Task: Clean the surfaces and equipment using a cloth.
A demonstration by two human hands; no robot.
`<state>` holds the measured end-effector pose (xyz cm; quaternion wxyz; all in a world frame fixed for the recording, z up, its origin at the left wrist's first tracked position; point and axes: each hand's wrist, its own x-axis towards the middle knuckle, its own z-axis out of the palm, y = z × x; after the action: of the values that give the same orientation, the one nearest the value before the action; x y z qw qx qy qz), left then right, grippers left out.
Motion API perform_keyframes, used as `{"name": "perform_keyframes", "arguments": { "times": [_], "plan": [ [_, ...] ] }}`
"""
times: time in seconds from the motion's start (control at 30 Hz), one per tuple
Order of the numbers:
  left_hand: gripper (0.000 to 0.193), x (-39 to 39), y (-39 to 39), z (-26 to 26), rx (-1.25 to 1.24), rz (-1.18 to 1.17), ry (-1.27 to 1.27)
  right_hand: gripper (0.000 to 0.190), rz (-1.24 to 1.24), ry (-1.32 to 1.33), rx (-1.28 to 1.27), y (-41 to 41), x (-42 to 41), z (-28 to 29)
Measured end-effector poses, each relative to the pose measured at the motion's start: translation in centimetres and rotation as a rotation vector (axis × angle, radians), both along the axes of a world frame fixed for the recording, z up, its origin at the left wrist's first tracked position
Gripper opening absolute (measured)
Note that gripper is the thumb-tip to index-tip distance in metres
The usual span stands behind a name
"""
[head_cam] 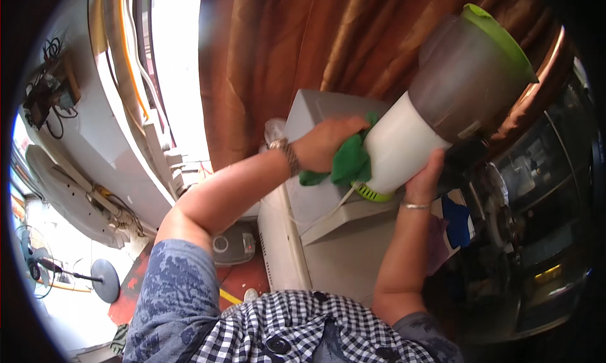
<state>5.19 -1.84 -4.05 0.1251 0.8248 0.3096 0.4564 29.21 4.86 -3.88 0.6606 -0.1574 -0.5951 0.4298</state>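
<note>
A blender with a white base [402, 145] is held tilted in front of me, leaning to the upper right. Its smoky translucent jug [466, 74] carries a bright green lid [502, 41], and a green vented ring [374, 192] rounds off the bottom. My left hand [326, 143], slightly blurred and wearing a metal band at the wrist, clutches a green cloth [351, 162] pressed against the side of the base. From the lower right, my right hand [423, 176] grips the base; some of its fingers are hidden behind it. A pale cord [331, 212] trails down from the bottom.
Behind the cloth stands a grey boxy object [307, 121] on a pale surface, before a brown curtain [265, 69]. Below left, a grey appliance [235, 243] sits on the red floor. A pedestal fan [104, 280] is at far left. Blue fabric [457, 223] lies at right.
</note>
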Motion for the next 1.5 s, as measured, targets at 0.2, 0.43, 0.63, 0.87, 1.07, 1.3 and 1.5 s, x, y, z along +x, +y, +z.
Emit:
{"name": "perform_keyframes", "arguments": {
  "times": [0.2, 0.43, 0.63, 0.87, 1.07, 1.3, 1.5],
  "plan": [
    [0.047, 0.4, -0.2, -0.8, 0.115, 0.138, -0.060, 0.079, 0.007, 0.037, 0.008, -0.9, -0.1, -1.3],
    [0.049, 0.0, 0.5, -0.7, -0.109, 0.146, -0.037, 0.085, 0.035, -0.003, 0.068, -1.8, -0.9, -0.6],
    [0.057, 0.7, -2.1, 0.4, 0.169, 0.119, -0.037, 0.092, 0.132, 0.011, -0.007, -2.6, -1.1, -0.1],
    [0.029, 1.9, 0.6, 0.0, 0.072, 0.337, -0.205, 0.090, 0.005, -0.045, 0.032, -2.0, -0.9, 0.3],
    [0.035, 2.6, 2.3, -1.2, 0.051, 0.213, -0.426, 0.094, 0.010, -0.053, 0.043, -2.5, -1.4, 0.6],
    [0.068, 1.9, -3.3, -0.1, 0.229, 0.180, -0.222, 0.094, 0.078, -0.077, -0.028, -3.0, -0.9, 0.7],
    [0.042, 3.0, -0.4, 0.1, 0.157, 0.350, -0.286, 0.093, 0.079, -0.092, -0.092, -3.7, -1.1, 0.9]
  ]
}}
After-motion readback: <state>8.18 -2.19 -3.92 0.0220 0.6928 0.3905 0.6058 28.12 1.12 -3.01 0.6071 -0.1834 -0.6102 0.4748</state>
